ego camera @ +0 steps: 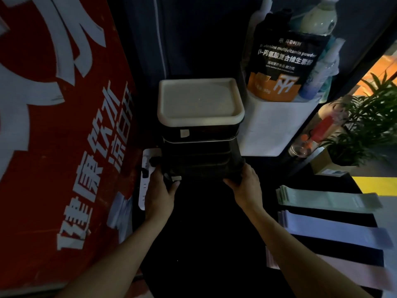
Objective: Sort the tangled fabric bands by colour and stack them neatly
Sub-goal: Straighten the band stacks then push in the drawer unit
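A dark stacked drawer unit [199, 155] with a pale tray-like top [198, 101] stands in the middle of the dark table. My left hand [160, 190] grips its lower left corner and my right hand [242, 181] grips its lower right corner. At the right, fabric bands lie flat in separate stacks: a mint green stack [328, 200], a black stack [335, 218], a lilac stack [337, 232], a dark navy stack [343, 253] and a pale pink stack [352, 274].
A red sign with white characters [55, 130] stands at the left, with a white power strip [146, 179] beside it. A white holder [270, 127] with a black-and-orange powder pouch [283, 63] and bottles sits behind right. A potted plant [369, 123] is far right.
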`<state>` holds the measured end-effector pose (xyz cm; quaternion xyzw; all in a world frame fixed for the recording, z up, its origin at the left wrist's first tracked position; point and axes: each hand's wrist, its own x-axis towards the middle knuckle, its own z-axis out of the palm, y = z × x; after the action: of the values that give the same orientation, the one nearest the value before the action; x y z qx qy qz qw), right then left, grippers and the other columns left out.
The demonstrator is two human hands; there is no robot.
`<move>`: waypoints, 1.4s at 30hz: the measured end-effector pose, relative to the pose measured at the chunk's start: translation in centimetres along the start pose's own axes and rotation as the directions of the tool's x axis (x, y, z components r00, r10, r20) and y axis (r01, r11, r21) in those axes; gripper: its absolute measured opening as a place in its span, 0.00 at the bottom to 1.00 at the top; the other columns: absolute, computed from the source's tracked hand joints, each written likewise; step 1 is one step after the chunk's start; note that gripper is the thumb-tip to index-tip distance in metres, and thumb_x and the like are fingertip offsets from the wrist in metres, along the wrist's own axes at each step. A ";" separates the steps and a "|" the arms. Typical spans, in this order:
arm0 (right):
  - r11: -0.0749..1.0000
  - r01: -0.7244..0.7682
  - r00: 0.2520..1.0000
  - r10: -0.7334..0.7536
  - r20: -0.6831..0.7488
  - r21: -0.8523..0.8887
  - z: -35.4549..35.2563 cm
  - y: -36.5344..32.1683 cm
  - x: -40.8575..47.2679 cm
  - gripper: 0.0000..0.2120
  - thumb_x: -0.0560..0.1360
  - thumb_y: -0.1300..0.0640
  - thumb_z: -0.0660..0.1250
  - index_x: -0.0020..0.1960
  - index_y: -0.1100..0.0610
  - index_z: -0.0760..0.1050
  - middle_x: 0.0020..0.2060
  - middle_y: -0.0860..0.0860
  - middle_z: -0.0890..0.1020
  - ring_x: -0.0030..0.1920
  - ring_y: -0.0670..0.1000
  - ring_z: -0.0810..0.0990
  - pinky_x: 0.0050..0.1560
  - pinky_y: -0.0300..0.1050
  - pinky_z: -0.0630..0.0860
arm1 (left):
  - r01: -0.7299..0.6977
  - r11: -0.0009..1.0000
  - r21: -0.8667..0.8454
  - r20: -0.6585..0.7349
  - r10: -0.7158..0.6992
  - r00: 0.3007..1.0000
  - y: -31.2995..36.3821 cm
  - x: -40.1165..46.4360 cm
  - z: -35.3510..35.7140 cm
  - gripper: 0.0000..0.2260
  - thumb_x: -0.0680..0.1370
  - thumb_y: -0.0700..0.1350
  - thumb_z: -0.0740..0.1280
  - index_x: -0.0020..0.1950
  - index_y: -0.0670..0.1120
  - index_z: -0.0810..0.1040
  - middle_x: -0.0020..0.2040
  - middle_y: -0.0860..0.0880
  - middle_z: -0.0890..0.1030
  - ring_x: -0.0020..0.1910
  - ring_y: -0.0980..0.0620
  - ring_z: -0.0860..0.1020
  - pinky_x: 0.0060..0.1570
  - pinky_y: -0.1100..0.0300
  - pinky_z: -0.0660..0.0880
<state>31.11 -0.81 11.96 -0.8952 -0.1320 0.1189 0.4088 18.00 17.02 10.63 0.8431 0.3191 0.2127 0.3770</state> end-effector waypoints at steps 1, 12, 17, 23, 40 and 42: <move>1.000 0.005 1.000 -0.005 0.007 -0.006 -0.1 0.2 -0.2 0.25 0.71 0.55 0.72 0.64 0.58 0.68 0.57 0.53 0.74 0.60 0.55 0.71 0.57 0.50 0.72 | -0.006 1.000 0.011 0.008 0.006 1.000 0.0 -0.4 -0.2 0.26 0.76 0.42 0.67 0.72 0.46 0.63 0.63 0.57 0.69 0.60 0.65 0.64 0.54 0.79 0.57; 1.000 0.001 1.000 -0.001 0.028 0.005 -0.7 0.4 -1.4 0.23 0.73 0.55 0.69 0.66 0.55 0.68 0.58 0.53 0.74 0.60 0.55 0.73 0.56 0.48 0.71 | -0.014 0.997 0.082 0.049 0.010 0.999 -0.3 -1.4 -1.3 0.24 0.77 0.45 0.66 0.72 0.48 0.63 0.66 0.50 0.73 0.64 0.52 0.72 0.60 0.63 0.65; 0.997 -0.045 0.999 0.047 0.023 -0.056 -1.8 2.5 -3.9 0.26 0.74 0.56 0.68 0.70 0.58 0.65 0.64 0.56 0.71 0.64 0.57 0.70 0.63 0.49 0.68 | 0.138 0.978 0.159 0.137 -0.160 0.977 -0.6 -4.7 -0.8 0.27 0.78 0.49 0.64 0.74 0.42 0.59 0.72 0.44 0.66 0.69 0.46 0.67 0.66 0.55 0.66; 0.986 -0.147 0.988 0.150 0.027 -0.083 -4.2 7.5 -7.9 0.22 0.75 0.56 0.67 0.67 0.59 0.68 0.63 0.56 0.71 0.63 0.57 0.70 0.61 0.48 0.68 | 0.120 0.975 0.186 0.297 -0.172 0.939 1.2 -8.7 2.3 0.23 0.78 0.49 0.64 0.71 0.45 0.63 0.69 0.45 0.68 0.66 0.47 0.70 0.63 0.51 0.70; 0.907 -0.353 0.933 0.324 -0.153 -0.229 -8.0 21.2 -15.8 0.15 0.77 0.56 0.63 0.62 0.58 0.73 0.60 0.54 0.71 0.59 0.55 0.70 0.58 0.51 0.72 | 0.108 0.965 0.238 0.610 -0.235 0.757 7.0 -19.2 17.2 0.22 0.79 0.51 0.62 0.70 0.43 0.65 0.65 0.46 0.71 0.62 0.49 0.73 0.58 0.59 0.69; 0.902 -0.357 0.931 0.321 -0.176 -0.244 -7.9 22.0 -15.7 0.13 0.76 0.58 0.63 0.59 0.59 0.74 0.58 0.55 0.72 0.56 0.57 0.71 0.55 0.53 0.72 | 0.211 0.952 0.220 0.573 -0.301 0.762 7.6 -19.3 18.5 0.22 0.78 0.50 0.63 0.69 0.41 0.67 0.64 0.44 0.73 0.61 0.47 0.74 0.55 0.60 0.69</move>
<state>22.03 -25.49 1.86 -0.9578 0.0381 0.1099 0.2628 18.29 -9.57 2.62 0.8396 0.3098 -0.1423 0.4229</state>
